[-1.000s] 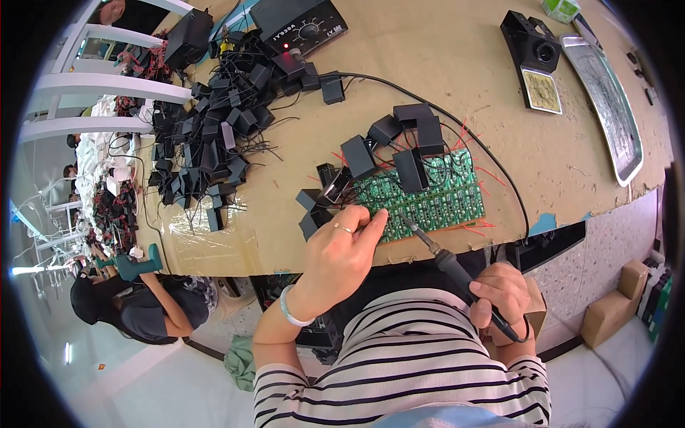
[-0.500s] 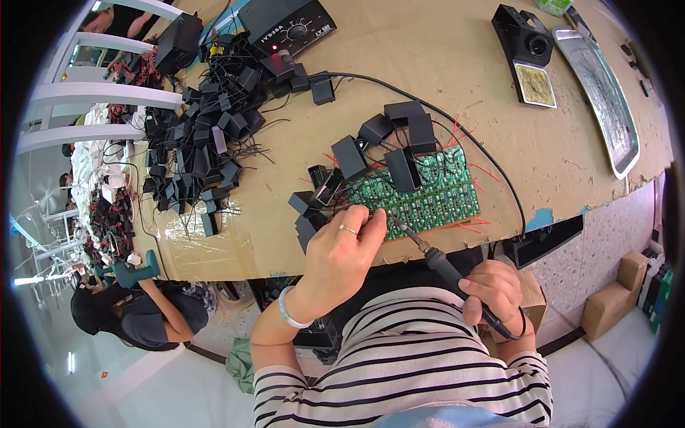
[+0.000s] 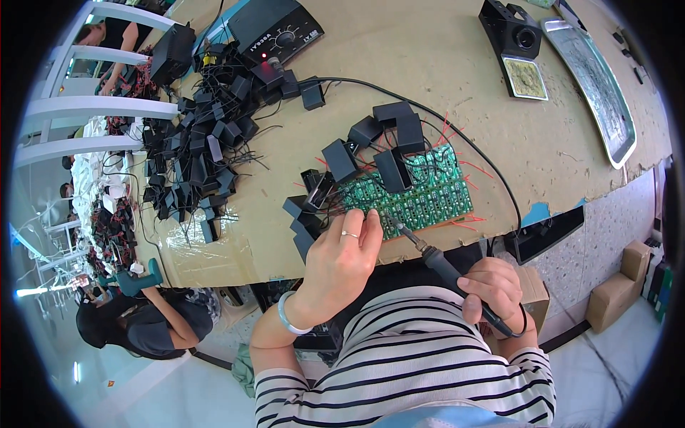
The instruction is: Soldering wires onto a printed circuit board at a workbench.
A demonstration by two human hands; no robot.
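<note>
Slanting toward the circuit board [image 3: 434, 203], the soldering iron [image 3: 444, 266] is clasped by the right hand [image 3: 494, 287], presumably for aim; the left hand's [image 3: 337, 258] hold cannot be told.

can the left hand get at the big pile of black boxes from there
Probably yes: from the board, the left hand has a few loose boxes and then bare tabletop between it and the pile, with nothing tall in the way. Whether its fingers hold anything is unclear.
</note>
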